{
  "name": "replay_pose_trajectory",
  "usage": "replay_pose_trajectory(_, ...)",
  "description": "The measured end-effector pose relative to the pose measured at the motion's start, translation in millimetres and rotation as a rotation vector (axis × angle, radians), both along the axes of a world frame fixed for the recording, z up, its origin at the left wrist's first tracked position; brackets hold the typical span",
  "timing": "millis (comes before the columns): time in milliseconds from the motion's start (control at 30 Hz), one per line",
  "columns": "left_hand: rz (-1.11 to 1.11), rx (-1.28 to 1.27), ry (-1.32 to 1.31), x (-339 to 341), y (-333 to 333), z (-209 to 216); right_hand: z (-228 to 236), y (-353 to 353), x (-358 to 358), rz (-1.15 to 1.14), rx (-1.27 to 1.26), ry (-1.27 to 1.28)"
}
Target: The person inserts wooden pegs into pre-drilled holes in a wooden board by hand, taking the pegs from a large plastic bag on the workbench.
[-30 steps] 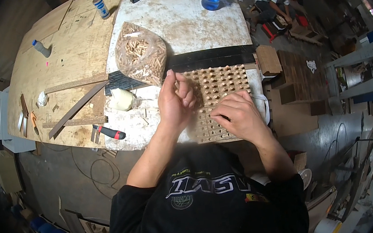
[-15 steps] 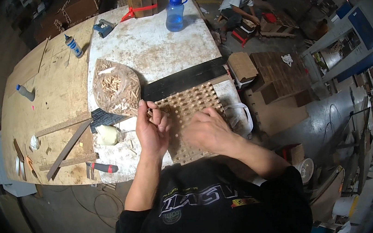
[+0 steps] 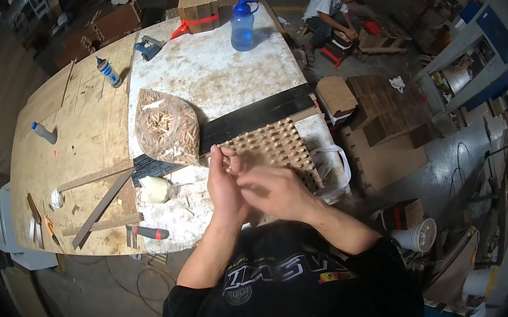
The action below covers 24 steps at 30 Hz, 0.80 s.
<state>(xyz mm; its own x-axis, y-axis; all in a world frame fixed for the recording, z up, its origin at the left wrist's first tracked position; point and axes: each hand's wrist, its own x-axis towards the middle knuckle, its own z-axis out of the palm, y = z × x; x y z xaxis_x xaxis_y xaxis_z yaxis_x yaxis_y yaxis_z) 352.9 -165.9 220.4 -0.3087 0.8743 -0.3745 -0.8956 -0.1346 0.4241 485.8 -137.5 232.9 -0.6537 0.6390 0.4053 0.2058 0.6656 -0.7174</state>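
A wooden board [image 3: 275, 146] studded with rows of short dowels lies at the near edge of the white bench top [image 3: 212, 75]. My left hand [image 3: 223, 187] is raised over the board's near left corner with its fingers curled, apparently around a few small wooden dowels. My right hand [image 3: 274, 191] is blurred and reaches across so that its fingers meet the left hand's palm. A clear bag of loose dowels [image 3: 168, 128] lies just left of the board. A black strip [image 3: 261, 114] runs along the board's far side.
A blue bottle [image 3: 243, 27], a strapped wooden block stack [image 3: 197, 7], a blue tool [image 3: 148, 46] and glue bottles [image 3: 109, 72] stand at the back. Wooden slats [image 3: 101, 206], a white lump [image 3: 155, 188] and a red-handled tool [image 3: 148, 233] lie left. Another person [image 3: 331, 9] crouches far right.
Both hands have lifted off the dowel board and come together over its near left corner. The head view has shifted, so the bench now sits further left.
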Motion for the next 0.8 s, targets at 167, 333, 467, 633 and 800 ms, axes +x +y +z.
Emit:
replay_pose_trajectory(167, -0.003, -0.041, 0.106, 8, 0, -1, 4, 1, -4, -0.054, 0.048, 0.090)
replay_pose_trajectory(333, 0.021, 0.053, 0.037, -11, 0, -5, 11, 10, 12, -0.110, -0.044, 0.024)
replay_pose_trajectory(467, 0.112, 0.072, -0.082, -42, -11, -17, 16, 24, 28, -0.135, -0.250, -0.058)
replay_pose_trajectory(633, 0.149, 0.050, -0.057, -57, -20, -27, -1, 30, 17, 0.081, -0.040, -0.203)
replay_pose_trajectory(800, 0.132, 0.032, -0.030, -54, -24, -27, -4, 27, 11, 0.174, 0.088, -0.328)
